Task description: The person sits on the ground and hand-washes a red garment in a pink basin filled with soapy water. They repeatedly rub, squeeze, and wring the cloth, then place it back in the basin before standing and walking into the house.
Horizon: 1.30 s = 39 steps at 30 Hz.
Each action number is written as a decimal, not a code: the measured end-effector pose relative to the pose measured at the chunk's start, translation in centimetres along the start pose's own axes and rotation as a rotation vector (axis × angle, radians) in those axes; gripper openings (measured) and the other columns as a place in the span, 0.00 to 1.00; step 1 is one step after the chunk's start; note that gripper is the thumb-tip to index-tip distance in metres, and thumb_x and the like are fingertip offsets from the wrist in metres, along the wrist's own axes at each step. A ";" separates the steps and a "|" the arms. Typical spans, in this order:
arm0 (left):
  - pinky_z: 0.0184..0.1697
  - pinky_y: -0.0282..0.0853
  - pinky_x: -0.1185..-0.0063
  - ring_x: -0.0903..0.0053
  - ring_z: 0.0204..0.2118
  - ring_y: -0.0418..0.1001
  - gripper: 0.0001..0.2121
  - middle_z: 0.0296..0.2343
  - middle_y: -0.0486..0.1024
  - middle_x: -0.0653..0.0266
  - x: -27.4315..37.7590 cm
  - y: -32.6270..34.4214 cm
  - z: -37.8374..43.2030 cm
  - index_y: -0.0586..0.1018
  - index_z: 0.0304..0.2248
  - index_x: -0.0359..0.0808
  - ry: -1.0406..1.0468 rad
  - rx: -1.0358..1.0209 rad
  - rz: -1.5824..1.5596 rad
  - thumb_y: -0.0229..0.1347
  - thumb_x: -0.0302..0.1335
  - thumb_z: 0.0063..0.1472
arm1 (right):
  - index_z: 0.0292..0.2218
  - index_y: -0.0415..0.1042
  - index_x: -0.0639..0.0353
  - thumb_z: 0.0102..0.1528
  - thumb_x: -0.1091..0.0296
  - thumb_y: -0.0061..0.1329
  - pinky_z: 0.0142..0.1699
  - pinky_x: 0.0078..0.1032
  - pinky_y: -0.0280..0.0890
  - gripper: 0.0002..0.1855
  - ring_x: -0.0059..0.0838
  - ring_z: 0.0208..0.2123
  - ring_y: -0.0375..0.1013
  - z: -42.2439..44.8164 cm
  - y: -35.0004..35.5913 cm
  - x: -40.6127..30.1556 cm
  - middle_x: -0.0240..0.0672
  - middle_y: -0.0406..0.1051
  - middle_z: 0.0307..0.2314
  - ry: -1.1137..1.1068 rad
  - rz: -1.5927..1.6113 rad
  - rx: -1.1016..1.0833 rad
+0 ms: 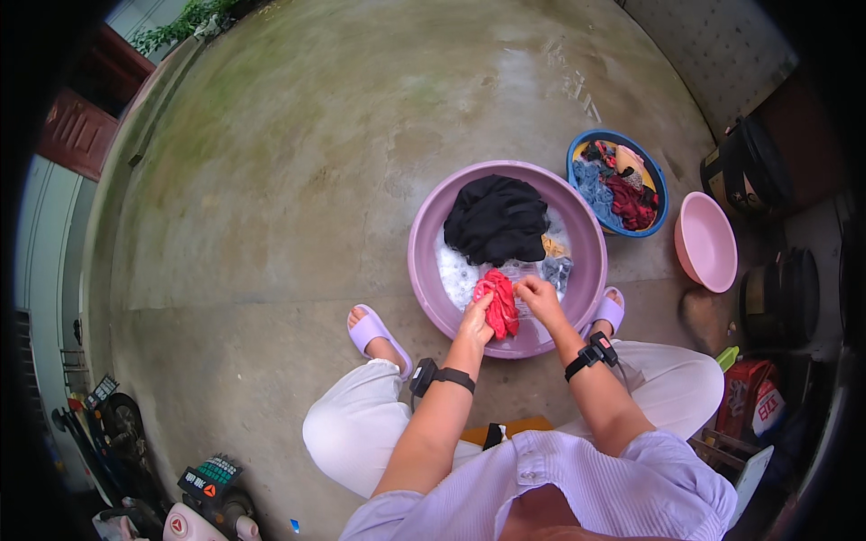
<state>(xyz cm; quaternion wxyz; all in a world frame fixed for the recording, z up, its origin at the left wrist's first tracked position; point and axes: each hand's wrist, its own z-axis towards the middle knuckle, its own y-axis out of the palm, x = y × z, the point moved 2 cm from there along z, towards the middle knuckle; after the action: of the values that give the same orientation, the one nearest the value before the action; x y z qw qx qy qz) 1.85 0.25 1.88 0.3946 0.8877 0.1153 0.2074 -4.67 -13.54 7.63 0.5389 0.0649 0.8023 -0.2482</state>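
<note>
My left hand (477,318) grips a bunched red cloth (499,304) over the near side of a large purple plastic basin (427,301). At the cloth's right edge, my right hand (541,299) has its fingers curled together; whether they pinch anything is too small to tell. Behind the red cloth, a heap of black fabric (495,218) rises out of white suds (454,274). A tan cloth (555,247) and a grey cloth (557,272) lie on the basin's right side. Between them and the red cloth shows a pale ribbed surface (521,272).
Beyond the basin's right rim stands a blue tub (663,196) of mixed clothes. Farther right are a pink basin (705,242), dark lidded buckets (747,166) and a red box (743,399). Parked vehicles (210,483) stand at lower left. The concrete floor (270,223) looks damp.
</note>
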 end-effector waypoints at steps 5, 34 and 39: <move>0.47 0.69 0.69 0.68 0.43 0.73 0.16 0.42 0.73 0.57 1.2 2.9 -2.1 0.68 0.47 0.32 -0.079 -0.129 -0.003 0.47 0.31 0.63 | 0.48 0.66 0.53 0.53 0.51 0.50 0.46 0.26 0.64 0.24 0.26 0.45 0.66 2.0 -0.5 1.4 0.38 0.61 0.48 0.251 0.410 -0.099; 0.33 0.73 0.73 0.72 0.31 0.74 0.09 0.29 0.74 0.60 -2.7 -2.5 1.8 0.72 0.34 0.36 0.057 0.235 0.049 0.46 0.32 0.63 | 0.26 0.66 0.60 0.53 0.55 0.47 0.29 0.43 0.62 0.15 0.54 0.26 0.70 0.5 6.2 -3.5 0.49 0.70 0.20 0.060 -0.529 0.400; 0.32 0.72 0.76 0.74 0.28 0.73 0.08 0.28 0.73 0.63 -1.2 -2.6 2.1 0.73 0.31 0.37 0.001 0.069 0.097 0.46 0.32 0.62 | 0.29 0.68 0.57 0.54 0.56 0.44 0.31 0.46 0.64 0.14 0.53 0.26 0.72 -2.8 8.2 -3.4 0.48 0.72 0.21 0.099 -0.252 0.240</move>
<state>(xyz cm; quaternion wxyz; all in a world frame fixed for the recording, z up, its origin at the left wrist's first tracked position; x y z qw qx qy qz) 1.67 0.21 -1.64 0.3531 0.9053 0.0792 0.2226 -2.52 -4.56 8.83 0.4520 0.0399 0.7942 -0.4043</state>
